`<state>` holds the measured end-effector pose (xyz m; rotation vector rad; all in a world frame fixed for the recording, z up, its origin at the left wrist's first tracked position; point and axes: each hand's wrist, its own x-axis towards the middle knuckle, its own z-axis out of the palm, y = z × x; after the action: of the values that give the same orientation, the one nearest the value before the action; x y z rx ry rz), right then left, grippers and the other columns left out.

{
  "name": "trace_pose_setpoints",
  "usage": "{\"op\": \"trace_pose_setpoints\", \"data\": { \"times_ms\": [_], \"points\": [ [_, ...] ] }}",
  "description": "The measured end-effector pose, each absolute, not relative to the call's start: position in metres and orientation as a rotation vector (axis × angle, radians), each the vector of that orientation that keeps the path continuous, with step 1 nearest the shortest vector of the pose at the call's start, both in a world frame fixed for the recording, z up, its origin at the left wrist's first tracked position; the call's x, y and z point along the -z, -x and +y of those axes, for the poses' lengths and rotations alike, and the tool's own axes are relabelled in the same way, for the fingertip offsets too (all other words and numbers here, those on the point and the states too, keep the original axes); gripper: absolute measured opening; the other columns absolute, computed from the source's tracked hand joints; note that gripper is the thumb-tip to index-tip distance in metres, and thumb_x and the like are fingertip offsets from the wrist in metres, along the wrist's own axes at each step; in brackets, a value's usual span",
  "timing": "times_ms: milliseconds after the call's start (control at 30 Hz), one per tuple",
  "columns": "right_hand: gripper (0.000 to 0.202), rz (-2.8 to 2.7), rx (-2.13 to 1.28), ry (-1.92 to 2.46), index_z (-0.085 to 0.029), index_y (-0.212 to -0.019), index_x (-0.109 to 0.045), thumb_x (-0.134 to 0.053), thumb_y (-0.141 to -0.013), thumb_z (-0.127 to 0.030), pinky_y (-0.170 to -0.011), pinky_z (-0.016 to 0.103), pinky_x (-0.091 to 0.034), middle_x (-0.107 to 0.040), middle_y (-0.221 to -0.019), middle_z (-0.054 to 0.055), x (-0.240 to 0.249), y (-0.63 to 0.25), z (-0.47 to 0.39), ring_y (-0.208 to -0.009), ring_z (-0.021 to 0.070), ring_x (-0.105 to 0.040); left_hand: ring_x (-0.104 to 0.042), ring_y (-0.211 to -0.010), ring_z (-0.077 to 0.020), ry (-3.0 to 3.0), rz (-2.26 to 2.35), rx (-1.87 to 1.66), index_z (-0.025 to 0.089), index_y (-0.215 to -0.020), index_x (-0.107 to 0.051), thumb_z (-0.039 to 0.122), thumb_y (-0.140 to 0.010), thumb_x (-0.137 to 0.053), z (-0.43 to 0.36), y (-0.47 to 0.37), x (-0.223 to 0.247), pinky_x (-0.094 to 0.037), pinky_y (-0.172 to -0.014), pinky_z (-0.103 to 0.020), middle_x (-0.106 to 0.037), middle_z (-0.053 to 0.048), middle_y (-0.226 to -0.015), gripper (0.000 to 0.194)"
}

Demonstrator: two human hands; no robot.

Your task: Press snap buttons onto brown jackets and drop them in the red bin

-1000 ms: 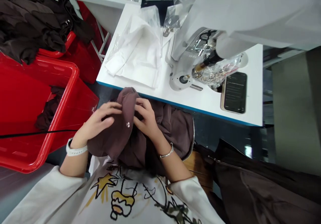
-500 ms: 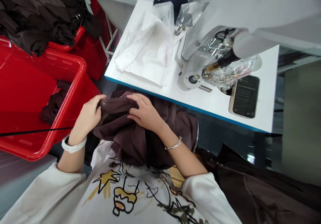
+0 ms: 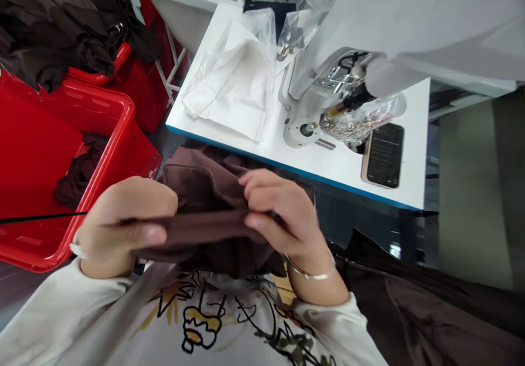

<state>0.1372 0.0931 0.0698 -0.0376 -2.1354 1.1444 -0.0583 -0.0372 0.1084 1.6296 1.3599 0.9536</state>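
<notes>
Your left hand (image 3: 132, 219) and right hand (image 3: 283, 208) each grip a brown garment (image 3: 189, 184), fingers curled closed, one band (image 3: 209, 228) straight between them, on the near side of the white bench (image 3: 344, 172). Probably light, soft, floppy cloth; the band's ends should hold best.

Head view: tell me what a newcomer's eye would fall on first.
Probably the bright red bin at the view's left. Next, the left hand and right hand, holding brown fabric between them at centre. Then the phone on the white table's right part.
</notes>
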Motion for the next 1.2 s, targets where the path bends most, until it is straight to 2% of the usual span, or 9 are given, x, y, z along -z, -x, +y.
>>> {"op": "trace_pose_setpoints", "data": {
  "times_ms": [67, 167, 333, 567, 733, 867, 1033, 1100, 1200],
  "points": [
    [0.016, -2.244, -1.247, -0.031, -0.018, -0.074, -0.049, -0.049, -0.085, -0.03, -0.057, 0.025, -0.039, -0.045, -0.055, -0.002, -0.091, -0.155, 0.09, -0.053, 0.0109, -0.043, -0.047, -0.045, -0.0129, -1.8, 1.073, -0.745, 0.021, -0.052, -0.046, 0.038, -0.087, -0.034, -0.021, 0.053, -0.133, -0.039, -0.049, -0.026, -0.047, 0.0, -0.043, 0.04],
    [0.027, -2.527, -1.408, 0.071, -0.017, -0.067, -0.05, -0.051, -0.083, -0.038, -0.047, 0.022, -0.029, -0.039, -0.05, -0.004, -0.087, -0.181, 0.097, -0.046, 0.0078, -0.036, -0.052, -0.053, -0.0126, -1.834, 1.093, -0.381, 0.022, -0.067, -0.055, 0.033, -0.088, -0.035, 0.014, 0.035, -0.128, -0.038, -0.053, -0.023, -0.057, 0.001, -0.057, 0.03],
    [0.035, -2.483, -1.614, 0.683, -0.016, -0.058, -0.044, -0.045, -0.086, -0.036, -0.05, 0.021, -0.03, -0.04, -0.053, -0.003, -0.024, -0.217, 0.129, -0.051, 0.008, -0.038, -0.053, -0.069, -0.014, -1.841, 1.228, -0.299, 0.018, -0.071, -0.055, 0.033, -0.087, -0.036, 0.083, -0.003, -0.055, -0.036, -0.064, -0.023, -0.061, 0.001, -0.072, 0.029],
    [0.043, -2.073, -1.369, 0.734, -0.016, -0.067, -0.053, -0.041, -0.081, -0.055, -0.06, 0.026, -0.038, -0.05, -0.062, 0.002, 0.008, -0.23, 0.156, -0.062, 0.0144, -0.047, -0.05, -0.066, -0.0138, -1.859, 1.096, -0.346, 0.017, -0.068, -0.053, 0.038, -0.086, -0.036, 0.152, -0.03, -0.032, -0.036, -0.063, -0.024, -0.056, 0.001, -0.068, 0.032],
    [0.034, -2.312, -1.056, 0.971, -0.015, -0.064, -0.055, -0.042, -0.087, -0.036, -0.057, 0.023, -0.034, -0.053, -0.062, 0.002, 0.022, -0.234, 0.159, -0.059, 0.0121, -0.048, -0.052, -0.064, -0.0145, -1.864, 1.226, -0.247, 0.017, -0.065, -0.05, 0.042, -0.086, -0.034, 0.149, -0.024, -0.011, -0.036, -0.06, -0.024, -0.055, 0.001, -0.064, 0.036],
    [0.03, -2.548, -0.953, 1.099, -0.017, -0.068, -0.06, -0.043, -0.087, -0.032, -0.059, 0.025, -0.038, -0.061, -0.066, 0.004, 0.044, -0.234, 0.15, -0.065, 0.0158, -0.057, -0.056, -0.07, -0.0187, -1.971, 1.413, -0.031, 0.017, -0.068, -0.056, 0.037, -0.087, -0.034, 0.131, -0.026, 0.024, -0.037, -0.063, -0.027, -0.062, -0.005, -0.072, 0.036],
    [0.02, -2.44, -0.938, 0.974, -0.018, -0.078, -0.062, -0.045, -0.086, -0.027, -0.085, 0.035, -0.041, -0.06, -0.109, 0.009, 0.03, -0.234, 0.151, -0.1, 0.0223, -0.055, -0.055, -0.063, -0.0173, -1.985, 1.441, -0.115, 0.017, -0.07, -0.058, 0.037, -0.089, -0.032, 0.128, -0.031, 0.007, -0.037, -0.06, -0.026, -0.061, -0.005, -0.067, 0.037],
    [0.019, -2.3, -1.008, 0.881, -0.017, -0.079, -0.06, -0.043, -0.086, -0.024, -0.083, 0.032, -0.042, -0.062, -0.101, 0.008, 0.013, -0.233, 0.159, -0.094, 0.0193, -0.056, -0.053, -0.06, -0.0151, -1.889, 1.35, -0.278, 0.017, -0.07, -0.057, 0.041, -0.088, -0.034, 0.136, -0.029, -0.018, -0.037, -0.057, -0.024, -0.059, -0.002, -0.063, 0.038],
    [0.021, -2.067, -1.213, 0.932, -0.016, -0.074, -0.055, -0.042, -0.086, -0.027, -0.063, 0.025, -0.042, -0.057, -0.068, 0.001, -0.008, -0.224, 0.179, -0.065, 0.0127, -0.053, -0.054, -0.063, -0.0141, -1.696, 1.295, -0.501, 0.016, -0.069, -0.058, 0.044, -0.084, -0.042, 0.156, -0.022, -0.047, -0.04, -0.059, -0.022, -0.059, 0.0, -0.064, 0.036]
  ]
}}
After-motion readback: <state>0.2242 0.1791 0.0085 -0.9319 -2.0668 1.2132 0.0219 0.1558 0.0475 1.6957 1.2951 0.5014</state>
